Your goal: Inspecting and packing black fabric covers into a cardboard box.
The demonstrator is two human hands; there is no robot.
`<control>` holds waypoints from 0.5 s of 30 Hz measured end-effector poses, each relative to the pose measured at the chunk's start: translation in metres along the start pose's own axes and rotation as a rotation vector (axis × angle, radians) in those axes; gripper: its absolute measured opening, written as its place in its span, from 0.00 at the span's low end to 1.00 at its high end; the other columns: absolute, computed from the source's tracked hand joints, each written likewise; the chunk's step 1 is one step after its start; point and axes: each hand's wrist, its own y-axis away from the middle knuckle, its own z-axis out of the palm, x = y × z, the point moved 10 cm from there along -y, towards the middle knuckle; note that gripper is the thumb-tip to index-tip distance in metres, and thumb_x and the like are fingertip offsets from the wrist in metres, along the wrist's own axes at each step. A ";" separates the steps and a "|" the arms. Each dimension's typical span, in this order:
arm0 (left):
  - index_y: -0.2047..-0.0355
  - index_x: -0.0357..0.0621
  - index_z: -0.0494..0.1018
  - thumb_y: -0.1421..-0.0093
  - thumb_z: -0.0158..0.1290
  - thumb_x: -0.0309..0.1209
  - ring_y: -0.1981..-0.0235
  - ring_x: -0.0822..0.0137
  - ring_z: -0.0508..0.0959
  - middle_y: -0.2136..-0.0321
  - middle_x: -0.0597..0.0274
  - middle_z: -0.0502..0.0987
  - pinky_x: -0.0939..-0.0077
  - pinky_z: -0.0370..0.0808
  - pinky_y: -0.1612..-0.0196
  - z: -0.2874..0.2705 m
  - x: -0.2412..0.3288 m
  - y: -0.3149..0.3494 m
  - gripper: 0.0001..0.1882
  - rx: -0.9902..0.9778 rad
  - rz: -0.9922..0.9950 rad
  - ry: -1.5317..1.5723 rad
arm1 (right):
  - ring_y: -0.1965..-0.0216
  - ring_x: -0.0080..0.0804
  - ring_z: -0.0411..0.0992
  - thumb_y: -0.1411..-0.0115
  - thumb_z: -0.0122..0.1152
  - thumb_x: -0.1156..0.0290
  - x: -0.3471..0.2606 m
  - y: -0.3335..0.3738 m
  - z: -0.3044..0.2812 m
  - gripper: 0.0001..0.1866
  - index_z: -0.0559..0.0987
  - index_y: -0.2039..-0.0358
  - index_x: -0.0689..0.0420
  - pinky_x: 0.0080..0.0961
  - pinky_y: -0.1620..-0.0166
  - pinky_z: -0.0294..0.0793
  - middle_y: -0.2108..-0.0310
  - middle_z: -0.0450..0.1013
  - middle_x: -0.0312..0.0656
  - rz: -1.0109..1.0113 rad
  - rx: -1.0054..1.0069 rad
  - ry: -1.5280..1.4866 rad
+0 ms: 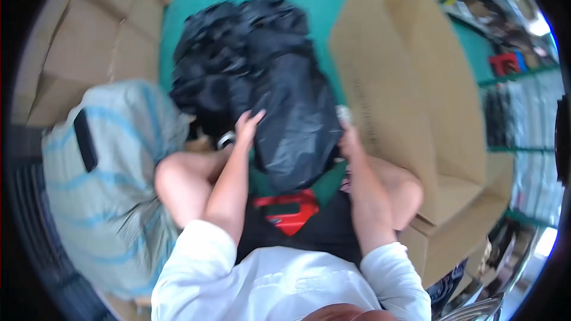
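Observation:
A black plastic bag lies stretched between my two hands, its near end hanging over my lap. My left hand grips its left edge, with the fingertips on the plastic. At the opposite edge my right hand is closed on the bag; its fingers are partly hidden and blurred. Just beyond that hand is a small whitish thing too blurred to name. More crumpled black plastic is heaped on the floor ahead. In my lap sits a red tool with a handle opening.
To my left stands a pale woven sack with blue stripes, a black phone on top. Stacked cardboard boxes rise behind it. A large open cardboard box is close on my right. Green-framed shelves stand farther right.

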 end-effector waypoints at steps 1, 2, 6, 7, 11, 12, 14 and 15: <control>0.43 0.32 0.69 0.52 0.70 0.43 0.50 0.61 0.74 0.51 0.50 0.75 0.70 0.68 0.45 0.038 0.004 0.042 0.41 -0.027 -0.070 -0.018 | 0.85 0.24 0.65 0.41 0.58 0.51 0.015 -0.011 -0.058 0.14 0.74 0.66 0.47 0.21 0.84 0.62 0.79 0.70 0.33 -0.098 0.133 -0.030; 0.44 0.31 0.70 0.52 0.70 0.40 0.48 0.61 0.74 0.49 0.50 0.75 0.68 0.68 0.44 0.059 -0.021 0.053 0.39 -0.135 -0.101 0.204 | 0.90 0.20 0.55 0.43 0.61 0.59 0.041 -0.019 -0.057 0.12 0.68 0.78 0.43 0.20 0.89 0.50 0.85 0.61 0.29 0.007 -0.079 -0.360; 0.52 0.32 0.74 0.46 0.64 0.34 0.64 0.70 0.77 0.60 0.60 0.79 0.78 0.71 0.62 -0.009 -0.082 0.073 0.24 -0.102 -0.089 0.554 | 0.65 0.27 0.68 0.47 0.66 0.53 0.024 0.054 0.072 0.14 0.75 0.70 0.47 0.30 0.58 0.63 0.72 0.70 0.30 -0.085 -0.340 -0.326; 0.56 0.36 0.75 0.45 0.63 0.33 0.68 0.74 0.74 0.64 0.65 0.78 0.79 0.68 0.67 -0.008 -0.082 0.083 0.19 -0.084 -0.121 0.362 | 0.60 0.28 0.67 0.46 0.66 0.57 0.017 0.064 0.068 0.12 0.75 0.68 0.46 0.31 0.55 0.62 0.68 0.71 0.30 -0.117 -0.330 -0.349; 0.63 0.43 0.75 0.41 0.60 0.35 0.70 0.76 0.71 0.67 0.71 0.76 0.79 0.65 0.69 0.034 -0.050 0.115 0.11 -0.230 -0.040 -0.065 | 0.60 0.33 0.68 0.44 0.63 0.64 0.017 0.067 0.042 0.07 0.73 0.67 0.45 0.34 0.55 0.64 0.66 0.72 0.31 -0.244 -0.338 -0.356; 0.63 0.43 0.75 0.41 0.60 0.35 0.70 0.76 0.71 0.67 0.71 0.76 0.79 0.65 0.69 0.030 -0.057 0.111 0.11 -0.237 -0.021 -0.072 | 0.55 0.31 0.67 0.46 0.65 0.62 0.024 0.069 0.051 0.12 0.74 0.63 0.45 0.35 0.55 0.64 0.60 0.72 0.31 -0.201 -0.358 -0.360; 0.55 0.39 0.75 0.39 0.58 0.39 0.60 0.68 0.75 0.59 0.63 0.77 0.74 0.70 0.56 0.014 -0.060 0.098 0.18 -0.179 0.149 0.022 | 0.57 0.33 0.67 0.44 0.63 0.58 0.042 0.077 0.073 0.16 0.74 0.56 0.45 0.34 0.56 0.65 0.57 0.72 0.34 -0.032 -0.415 -0.419; 0.55 0.39 0.75 0.39 0.58 0.39 0.60 0.68 0.75 0.59 0.63 0.77 0.74 0.70 0.56 0.005 -0.066 0.093 0.18 -0.171 0.157 0.022 | 0.57 0.33 0.67 0.43 0.60 0.55 0.047 0.087 0.086 0.18 0.74 0.54 0.44 0.32 0.56 0.65 0.56 0.72 0.35 0.044 -0.447 -0.460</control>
